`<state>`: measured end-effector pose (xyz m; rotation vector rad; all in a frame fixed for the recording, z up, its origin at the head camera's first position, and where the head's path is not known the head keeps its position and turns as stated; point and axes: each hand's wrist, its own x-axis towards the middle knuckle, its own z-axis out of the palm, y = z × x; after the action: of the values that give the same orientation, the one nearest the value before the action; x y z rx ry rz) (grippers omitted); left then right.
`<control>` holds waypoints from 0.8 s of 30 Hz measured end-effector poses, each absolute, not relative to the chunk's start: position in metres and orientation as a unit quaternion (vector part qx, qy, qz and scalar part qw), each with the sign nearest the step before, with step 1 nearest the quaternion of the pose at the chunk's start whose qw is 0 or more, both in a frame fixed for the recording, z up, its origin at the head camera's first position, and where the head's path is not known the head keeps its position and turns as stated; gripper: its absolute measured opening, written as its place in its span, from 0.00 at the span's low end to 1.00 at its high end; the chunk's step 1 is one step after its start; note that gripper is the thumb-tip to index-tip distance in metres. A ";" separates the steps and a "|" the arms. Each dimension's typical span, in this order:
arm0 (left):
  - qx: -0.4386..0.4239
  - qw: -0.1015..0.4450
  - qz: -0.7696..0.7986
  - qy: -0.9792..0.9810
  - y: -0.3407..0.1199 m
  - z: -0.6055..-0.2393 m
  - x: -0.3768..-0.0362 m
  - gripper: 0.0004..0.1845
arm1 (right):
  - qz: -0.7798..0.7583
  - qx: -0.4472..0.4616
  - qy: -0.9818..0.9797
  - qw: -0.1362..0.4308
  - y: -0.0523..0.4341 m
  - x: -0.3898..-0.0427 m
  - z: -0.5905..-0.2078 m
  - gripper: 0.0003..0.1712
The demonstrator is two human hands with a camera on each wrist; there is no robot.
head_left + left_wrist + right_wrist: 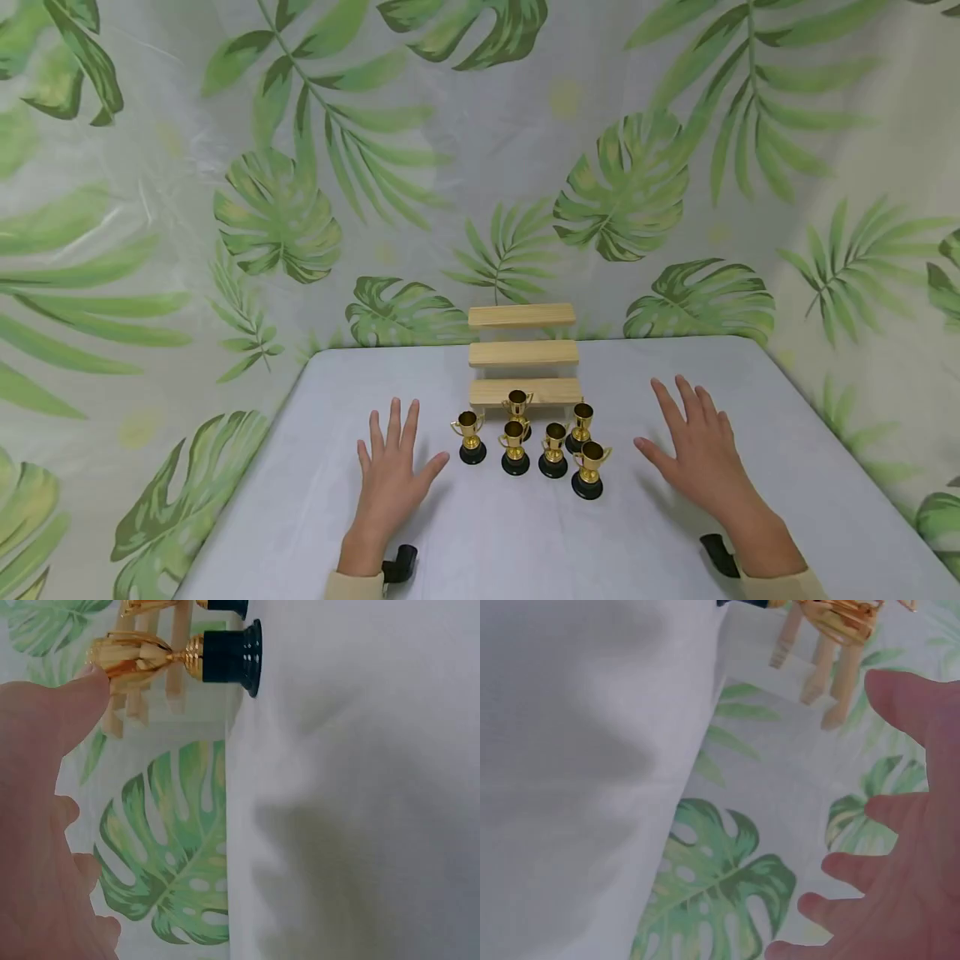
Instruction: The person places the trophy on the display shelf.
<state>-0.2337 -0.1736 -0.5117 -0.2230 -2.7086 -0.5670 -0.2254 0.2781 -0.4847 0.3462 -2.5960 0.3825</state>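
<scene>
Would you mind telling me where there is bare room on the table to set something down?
The table is bare left of the left hand, right of the right hand, and along the near edge between them. All three shelves are bare. It is crowded between the hands, where six trophies cluster.

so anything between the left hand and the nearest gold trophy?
Nothing visible. The left hand lies flat and open on the table, and only bare cloth separates its thumb from the leftmost trophy. The other trophies stand further right.
</scene>
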 end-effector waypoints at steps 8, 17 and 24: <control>-0.089 0.164 -0.255 -0.949 -0.169 -0.497 -0.233 0.50 | 0.130 0.171 -0.938 0.271 0.273 -0.227 -0.471 0.54; -0.089 0.122 -0.348 -0.925 -0.168 -0.481 -0.245 0.45 | 0.129 0.222 -0.936 0.242 0.261 -0.222 -0.458 0.53; -0.099 0.124 -0.384 -0.910 -0.167 -0.476 -0.261 0.41 | 0.158 0.245 -0.931 0.219 0.250 -0.215 -0.451 0.52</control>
<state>-0.2607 -0.1665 -0.4761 -0.2889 -2.6518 -1.1179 -0.2149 0.2496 -0.4512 0.6766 -2.5763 0.4358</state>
